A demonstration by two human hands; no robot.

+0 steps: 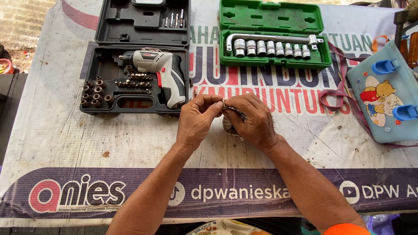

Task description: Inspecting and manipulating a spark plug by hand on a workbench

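Both hands meet just below the black case [109, 65], forearms angled in from the near edge. The left hand [197, 122] pinches a small metal part [230, 107] with thumb and forefinger; the right hand [254, 119] curls closed around it. A drill [161, 74] lies in the case; the green socket set [274, 43] sits to its right.

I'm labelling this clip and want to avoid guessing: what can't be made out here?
- Head view: the small metal object pinched between left hand and right hand; fingers cover most of it.
- Black case: its bits are too small to tell apart.
- Blue box: cut off by the right edge.
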